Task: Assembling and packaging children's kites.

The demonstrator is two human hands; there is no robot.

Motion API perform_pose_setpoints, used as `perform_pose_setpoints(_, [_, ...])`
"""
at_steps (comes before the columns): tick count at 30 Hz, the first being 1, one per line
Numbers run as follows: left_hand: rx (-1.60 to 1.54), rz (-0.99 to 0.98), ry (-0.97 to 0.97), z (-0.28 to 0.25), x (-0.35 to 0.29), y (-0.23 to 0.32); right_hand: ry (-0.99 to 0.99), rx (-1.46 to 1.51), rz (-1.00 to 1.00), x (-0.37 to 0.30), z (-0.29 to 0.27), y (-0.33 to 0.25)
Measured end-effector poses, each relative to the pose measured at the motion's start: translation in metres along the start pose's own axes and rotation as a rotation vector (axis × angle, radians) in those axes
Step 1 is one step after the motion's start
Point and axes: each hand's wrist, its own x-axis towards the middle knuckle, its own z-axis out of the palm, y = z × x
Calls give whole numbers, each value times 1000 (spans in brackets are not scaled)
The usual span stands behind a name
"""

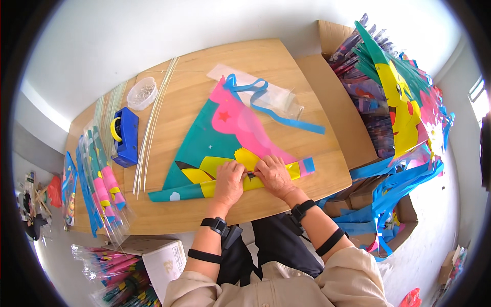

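A triangular kite [197, 138] in teal, pink and yellow lies on the table in front of me, its pointed end away from me. Its near edge is turned into a roll that runs left to right. My left hand [229, 181] grips that roll near its middle, fingers curled over it. Close beside it, my right hand [276, 177] also closes on the roll, knuckles up. From the kite's far tip trails a blue ribbon [286, 121], which lies loosely curved to the right. A clear plastic bag [286, 100] rests flat partly under the ribbon.
Left on the wooden table [245, 59] are a blue tape dispenser [125, 138], thin pale rods [153, 128], a clear tub [142, 93] of small pieces and rolled kites in plastic [105, 179]. At right, a cardboard box [332, 112] and stacked kites [404, 107] border the table.
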Motion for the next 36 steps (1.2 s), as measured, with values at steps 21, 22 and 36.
perform_pose_setpoints(21, [458, -534, 343, -116, -42, -169, 82, 190, 151, -21, 21, -76])
perform_pose_setpoints(22, [570, -490, 358, -126, -52, -184, 76, 181, 157, -20, 20, -77])
perform_pose_setpoints(36, [678, -677, 38, -147, -45, -212, 76, 117, 168, -23, 19, -77])
